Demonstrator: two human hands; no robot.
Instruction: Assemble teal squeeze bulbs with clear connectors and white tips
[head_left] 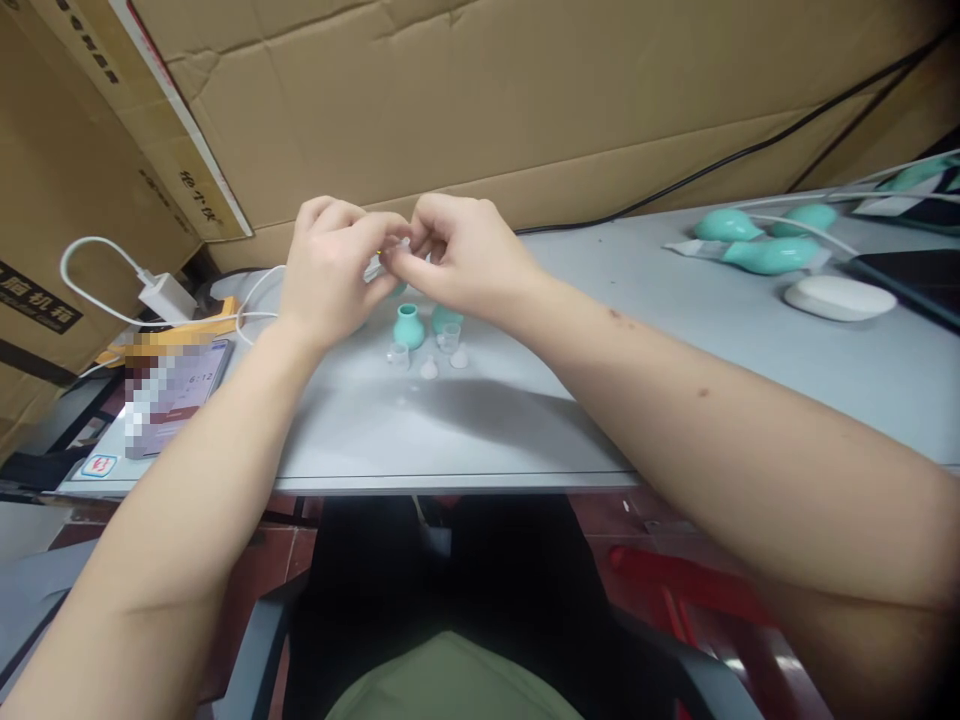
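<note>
My left hand [330, 262] and my right hand [466, 250] meet above the far part of the table, their fingertips pinched together. Between them is a small clear, whitish plastic piece [396, 246], mostly covered by the fingers. Just below the hands an open-necked teal rubber bulb [409, 327] stands upright. A second teal bulb [448, 319] is beside it, partly hidden by my right hand. In front of these lie two small clear plastic cups [398, 355] and two small whitish pieces [429, 367].
At left, a phone [180, 405] lies near a yellow object [225, 317] and a white charger [169, 297] with its cable. Several teal bulbs [726, 225], a rounded white object [840, 298] and a dark device [911, 280] occupy the right. Cardboard [525, 100] stands behind the table.
</note>
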